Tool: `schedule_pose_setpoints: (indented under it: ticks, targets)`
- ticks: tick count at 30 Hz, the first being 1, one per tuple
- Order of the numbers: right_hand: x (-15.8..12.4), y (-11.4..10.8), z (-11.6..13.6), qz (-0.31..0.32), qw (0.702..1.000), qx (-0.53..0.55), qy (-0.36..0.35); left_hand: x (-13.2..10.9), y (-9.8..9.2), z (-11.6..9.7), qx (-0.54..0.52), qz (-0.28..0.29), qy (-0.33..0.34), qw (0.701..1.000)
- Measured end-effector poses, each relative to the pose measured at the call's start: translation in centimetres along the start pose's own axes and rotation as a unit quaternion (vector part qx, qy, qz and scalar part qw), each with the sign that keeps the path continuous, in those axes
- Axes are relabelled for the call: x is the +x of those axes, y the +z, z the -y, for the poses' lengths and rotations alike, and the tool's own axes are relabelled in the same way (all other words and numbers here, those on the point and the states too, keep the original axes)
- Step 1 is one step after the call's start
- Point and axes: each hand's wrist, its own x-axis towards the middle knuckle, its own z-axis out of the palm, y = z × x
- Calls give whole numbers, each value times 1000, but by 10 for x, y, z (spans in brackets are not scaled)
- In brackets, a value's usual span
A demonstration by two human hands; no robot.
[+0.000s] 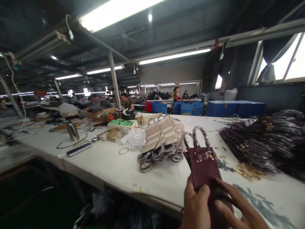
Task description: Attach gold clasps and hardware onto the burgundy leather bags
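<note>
A dark burgundy leather bag panel (pixel 205 168), with looped handles in clear wrapping and gold hardware near its top, stands tilted above the table's front edge. My left hand (pixel 197 203) grips its left side, thumb across the front. On the right side, my right hand (pixel 235 203) is closed round the panel with its fingers on the front face. The panel's lower end runs out of the picture. Just beyond lie small gold metal fittings (pixel 250 171) and dark strips (pixel 264 202). Left of the panel rests a pile of beige-faced bag panels (pixel 162 132) with wrapped handles.
A large heap of dark bag pieces (pixel 264 140) covers the right of the white table (pixel 114 176). Leftward are a small white fan (pixel 136 137), a green-topped control box (pixel 122 123) and a metal cup (pixel 72 131). Blue crates (pixel 234 108) and several people are farther back.
</note>
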Motion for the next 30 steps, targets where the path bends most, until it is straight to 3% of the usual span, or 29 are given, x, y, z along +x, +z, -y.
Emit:
schedule_pose_setpoints:
  ticks: [3,7,9,14,18,24,27,30]
  targets:
    - [-5,1,37,54,993,94,53,-10,18,-27,83,70,62,992]
    - [4,4,59,74,964,200,157,-18,24,-47,158,151,88,972]
    - [11,10,68,89,950,237,184,-17,17,-51,164,137,101,972]
    - [34,39,96,175,952,217,125,-8,-20,-46,179,62,205,960]
    - [63,75,119,221,935,256,111,6,-52,-51,165,28,294,941]
    - [129,132,129,227,887,379,133,65,-78,-109,72,-26,267,961]
    - [185,157,131,187,883,407,140,87,-89,-130,88,-95,324,937]
    - [265,182,128,144,907,388,74,92,-102,-127,145,-141,394,897]
